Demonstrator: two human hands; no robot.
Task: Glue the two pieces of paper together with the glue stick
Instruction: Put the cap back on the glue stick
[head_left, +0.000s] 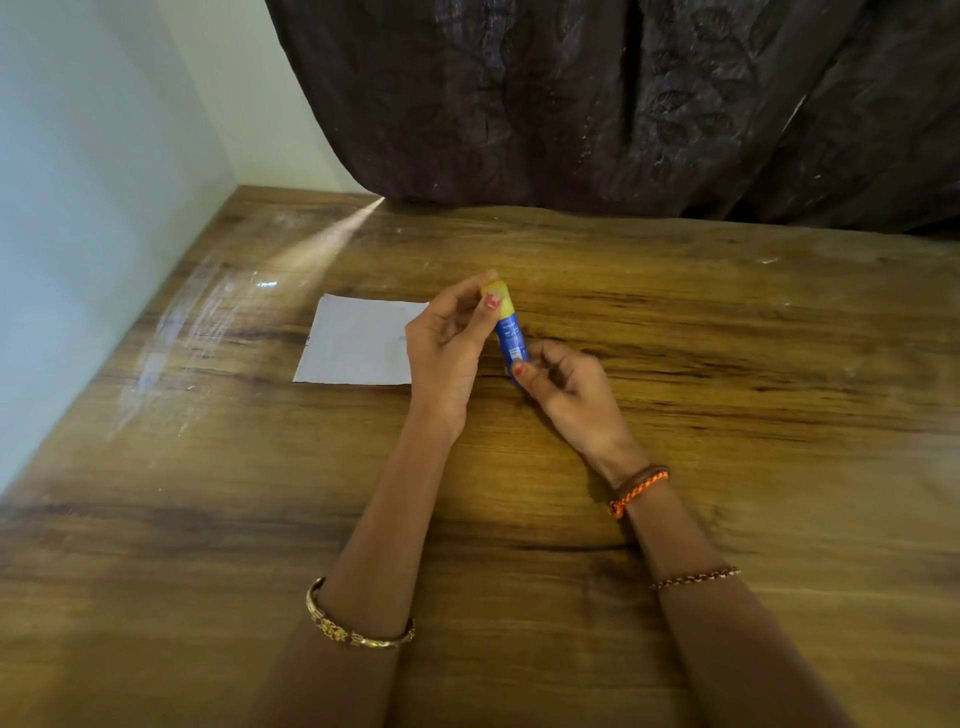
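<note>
- Nearest the camera, two bare forearms reach over the near edge of the wooden counter (727, 322), a gold bangle (358, 631) on the left one and an orange thread band (636, 491) on the right wrist.
- A white paper (361, 340) lies flat toward the counter's far left corner, its right edge hidden behind the left hand; whether it is one sheet or two stacked I cannot tell.
- The left hand (447, 343) pinches the yellow cap (501, 299) of the glue stick (511, 340).
- The right hand (563, 382) is closed around the blue barrel's lower end, held above the counter's middle.
- Risk, as I judge it: a sudden tug could send the cap rolling off, or jerk the stick loose and smear glue on the counter.
</note>
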